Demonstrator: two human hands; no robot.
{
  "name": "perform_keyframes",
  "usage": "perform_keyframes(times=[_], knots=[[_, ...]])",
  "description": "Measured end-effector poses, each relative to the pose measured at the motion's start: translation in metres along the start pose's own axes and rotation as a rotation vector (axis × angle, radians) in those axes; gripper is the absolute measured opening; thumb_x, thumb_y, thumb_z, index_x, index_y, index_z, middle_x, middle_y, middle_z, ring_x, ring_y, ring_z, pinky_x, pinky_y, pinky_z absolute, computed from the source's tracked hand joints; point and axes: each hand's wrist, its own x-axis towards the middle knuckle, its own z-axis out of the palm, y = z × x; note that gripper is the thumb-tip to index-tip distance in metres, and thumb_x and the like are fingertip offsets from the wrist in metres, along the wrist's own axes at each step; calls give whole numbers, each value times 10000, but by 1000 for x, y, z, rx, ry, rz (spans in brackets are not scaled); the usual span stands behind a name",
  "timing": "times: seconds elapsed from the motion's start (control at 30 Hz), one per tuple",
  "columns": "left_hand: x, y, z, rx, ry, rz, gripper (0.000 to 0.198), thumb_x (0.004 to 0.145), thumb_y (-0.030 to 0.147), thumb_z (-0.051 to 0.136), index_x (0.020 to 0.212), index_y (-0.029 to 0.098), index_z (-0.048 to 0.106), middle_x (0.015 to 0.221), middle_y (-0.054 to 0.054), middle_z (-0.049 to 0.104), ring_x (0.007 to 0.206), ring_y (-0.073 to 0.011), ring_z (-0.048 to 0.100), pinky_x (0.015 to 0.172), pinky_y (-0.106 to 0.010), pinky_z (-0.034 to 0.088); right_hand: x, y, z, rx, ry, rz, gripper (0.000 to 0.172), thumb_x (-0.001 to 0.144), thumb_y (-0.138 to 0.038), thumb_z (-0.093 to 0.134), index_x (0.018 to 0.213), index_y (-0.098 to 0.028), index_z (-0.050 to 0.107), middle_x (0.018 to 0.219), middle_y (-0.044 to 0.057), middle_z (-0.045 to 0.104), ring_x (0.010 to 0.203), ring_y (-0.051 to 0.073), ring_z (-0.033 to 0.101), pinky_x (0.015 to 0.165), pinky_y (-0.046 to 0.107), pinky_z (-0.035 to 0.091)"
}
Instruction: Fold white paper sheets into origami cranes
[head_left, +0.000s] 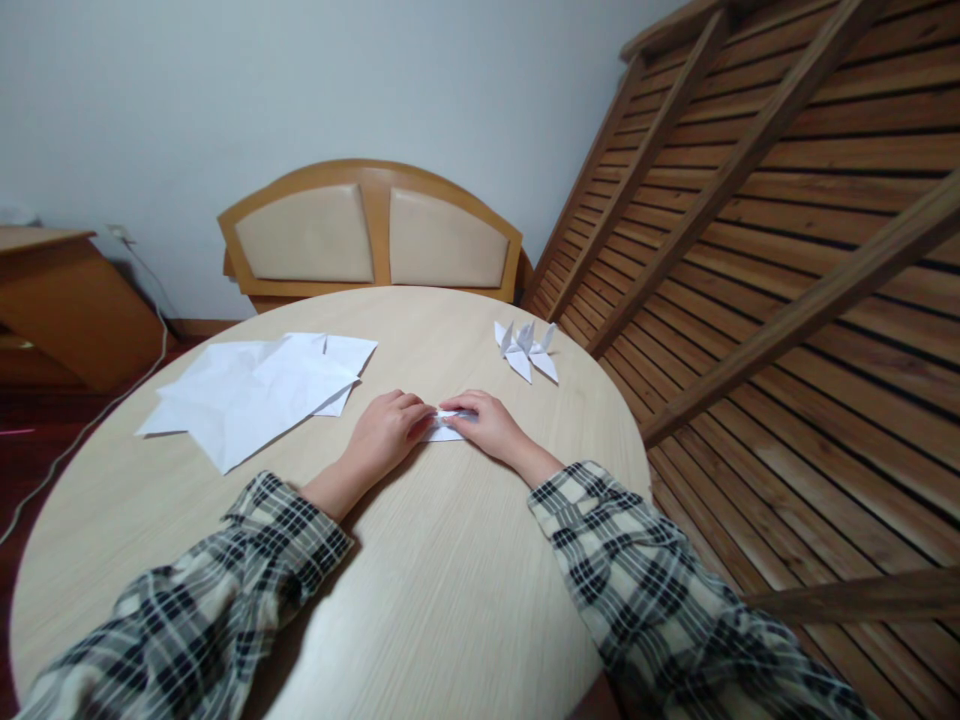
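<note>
A small folded white paper (444, 434) lies on the round table between my hands. My left hand (388, 428) grips its left side, fingers bent and thumb pressed at the edge. From the right, my right hand (486, 422) pinches the same paper, with the fingertips of both hands close together. Part of the paper is hidden under the fingers. Folded white paper figures with pointed tips (527, 350) stand beyond my right hand. To the left of my left hand, several creased white sheets (259, 385) overlap.
The round wooden table (420, 600) fills the middle. Behind it stands a headboard (381, 230) with two cream panels. A slatted wooden frame (750, 260) leans along the right side. At the far left are a wooden desk (67, 310) and a white cable (97, 415).
</note>
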Motion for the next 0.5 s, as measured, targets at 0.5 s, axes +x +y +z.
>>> perform_keyframes(times=[0.5], knots=[[1,2,0,-5,22,7,182,909,178,558,992,152,718,847,-98,676,779,-226,564,679,-338,449,1,1,0,-54,-8,-61,113,821,-135,688,916,-174,736,901,48,691,906,164,602,888,336,445]])
